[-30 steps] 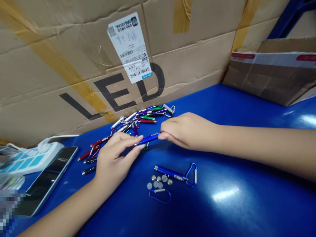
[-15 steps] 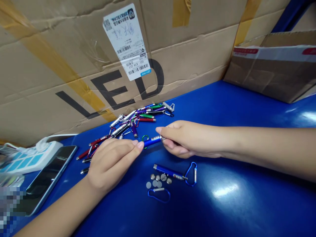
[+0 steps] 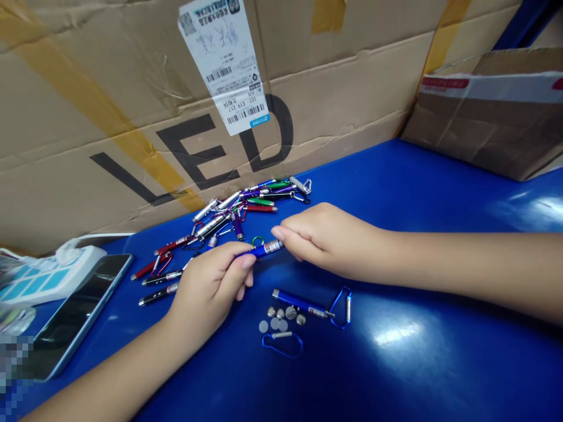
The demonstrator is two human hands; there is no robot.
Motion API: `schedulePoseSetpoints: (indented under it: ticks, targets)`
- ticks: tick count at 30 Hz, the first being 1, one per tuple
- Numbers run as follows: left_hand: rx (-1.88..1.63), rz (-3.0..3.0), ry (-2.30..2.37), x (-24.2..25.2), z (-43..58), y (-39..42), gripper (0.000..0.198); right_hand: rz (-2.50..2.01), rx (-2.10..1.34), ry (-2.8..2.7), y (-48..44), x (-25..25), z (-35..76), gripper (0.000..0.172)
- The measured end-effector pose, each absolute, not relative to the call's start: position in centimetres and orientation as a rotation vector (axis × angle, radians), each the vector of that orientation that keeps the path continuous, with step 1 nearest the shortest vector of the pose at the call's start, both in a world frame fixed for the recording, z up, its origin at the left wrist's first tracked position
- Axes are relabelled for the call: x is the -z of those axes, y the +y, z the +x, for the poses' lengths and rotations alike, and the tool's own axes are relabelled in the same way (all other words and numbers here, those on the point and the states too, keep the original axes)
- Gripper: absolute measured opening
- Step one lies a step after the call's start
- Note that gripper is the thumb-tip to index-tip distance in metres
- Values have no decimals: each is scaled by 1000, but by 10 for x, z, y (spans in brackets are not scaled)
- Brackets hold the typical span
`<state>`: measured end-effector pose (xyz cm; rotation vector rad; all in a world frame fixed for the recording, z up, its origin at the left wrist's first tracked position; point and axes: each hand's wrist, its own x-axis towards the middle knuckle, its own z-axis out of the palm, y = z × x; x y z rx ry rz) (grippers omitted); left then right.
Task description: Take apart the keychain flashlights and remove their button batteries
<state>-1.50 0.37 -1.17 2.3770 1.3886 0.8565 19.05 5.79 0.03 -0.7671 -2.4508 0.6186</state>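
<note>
Left hand (image 3: 215,275): pinched narrow on the left end of the held penlight (image 3: 263,250), fingers curled below.
Right hand (image 3: 328,234): closed narrow at the right end, back uppermost; fingertips hidden from where I stand.
Held penlight: blue, label showing, between both hands; clock centre.
Grip change: half a second ago the right fingers showed under the thumb; now they are tucked away, and left fingers show below. Probably a re-grip for turning; whether the end is loose, cannot tell.
Five o'clock: second blue penlight (image 3: 294,300), clip attached; metal buttons (image 3: 291,312) just beside.
Six o'clock: grey discs (image 3: 275,323), loose blue clip (image 3: 282,334).
Eleven o'clock: heap of penlights (image 3: 217,225), near the left hand; little room there.
Eight to nine o'clock: phone (image 3: 79,316), power strip (image 3: 74,269).
Twelve o'clock: carton (image 3: 132,117), walling the table's far edge.
Two o'clock: smaller box (image 3: 479,123), well apart.
Four o'clock: broad tabletop (image 3: 431,375), widest room for moving.
</note>
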Motion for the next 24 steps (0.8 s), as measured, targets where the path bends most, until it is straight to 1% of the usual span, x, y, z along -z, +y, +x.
schedulePoseSetpoints:
  ticks: [2,3,7,8,9,10,11,12,15,17,19,22,24]
  targets:
    - [-921,2666,1402,12,-18,3,29,-824,-799,-2375,53,-1,190,42]
    - [-954,2788,1397,13,-19,2,27,-863,-944,-2319,50,-2,190,42]
    - [-948,3115,1261,13,-25,3,29,-1024,-1779,-1953,41,-4,189,44]
    - [-937,3145,1226,13,-25,4,30,-1039,-1932,-1862,40,-5,188,43]
    - [-941,3142,1227,12,-25,4,29,-1052,-2004,-1814,40,-5,188,43]
    - [-953,3103,1254,11,-25,4,29,-1059,-1981,-1823,41,-5,188,43]
    - [-953,3023,1291,10,-23,4,29,-1052,-1866,-1893,42,-4,187,43]
    - [-936,2898,1328,10,-21,3,31,-1031,-1676,-2009,43,-3,187,43]
    - [-805,2366,1345,9,-15,3,45,-866,-931,-2404,48,0,187,42]
    - [-727,2107,1357,9,-12,1,50,-765,-562,-2565,49,2,186,40]
    - [-739,2138,1412,8,-9,-1,46,-745,-383,-2639,47,2,184,39]
    - [-847,2413,1466,5,-7,-5,39,-771,-279,-2658,43,-2,183,42]
    - [-886,2397,1468,5,-6,-7,39,-751,-182,-2648,40,-3,184,43]
